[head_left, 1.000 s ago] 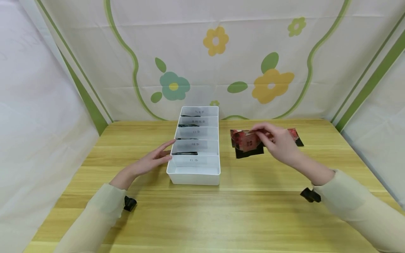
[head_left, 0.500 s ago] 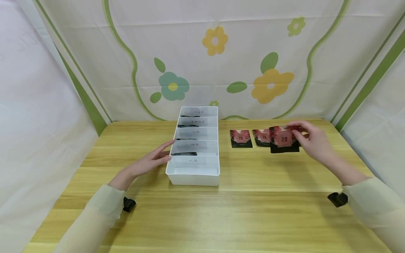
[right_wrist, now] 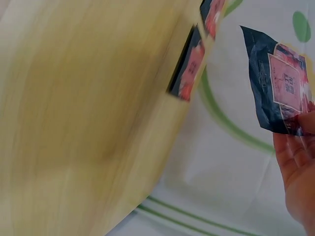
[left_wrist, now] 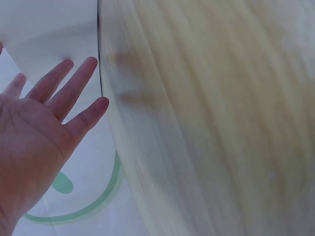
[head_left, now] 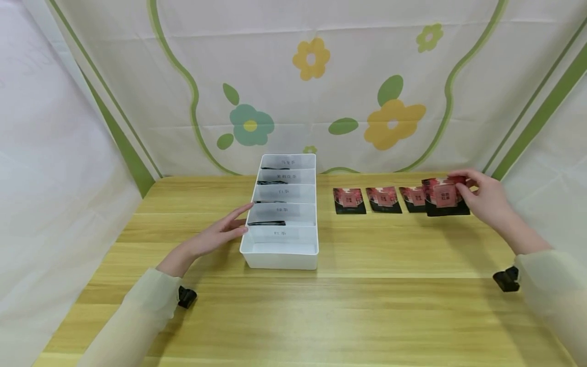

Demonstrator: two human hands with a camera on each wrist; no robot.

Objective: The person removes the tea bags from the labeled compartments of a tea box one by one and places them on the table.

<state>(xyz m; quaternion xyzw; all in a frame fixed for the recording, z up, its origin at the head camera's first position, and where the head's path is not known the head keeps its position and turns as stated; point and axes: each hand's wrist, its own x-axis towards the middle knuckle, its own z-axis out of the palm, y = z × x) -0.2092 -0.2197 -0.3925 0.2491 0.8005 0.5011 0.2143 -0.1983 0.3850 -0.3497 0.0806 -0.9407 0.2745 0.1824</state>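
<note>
My right hand (head_left: 488, 201) pinches a red-and-black tea sachet (head_left: 445, 196) by its upper right corner, above the right end of a row of similar sachets. In the right wrist view the held sachet (right_wrist: 284, 81) is between thumb and fingers, its printed label showing. On the table lie a left sachet (head_left: 349, 201), a middle sachet (head_left: 383, 200) and a third sachet (head_left: 412, 198), which the held one partly covers. My left hand (head_left: 213, 237) has its fingers extended, with fingertips against the left side of a white divided box (head_left: 281, 260). The left wrist view shows that hand's spread fingers (left_wrist: 74, 96).
The box has several labelled compartments in a line. Dark packet edges (head_left: 267, 223) show in the rear ones; the front compartment (head_left: 279, 246) shows a bare floor. Behind the wooden table (head_left: 293, 316) hangs a flower-print curtain (head_left: 275, 76), with pale cloth at both sides.
My right hand has carried the held sachet rightward along the row, from beside the box to the right end, uncovering the sachets on the table. My left hand has stayed at the box.
</note>
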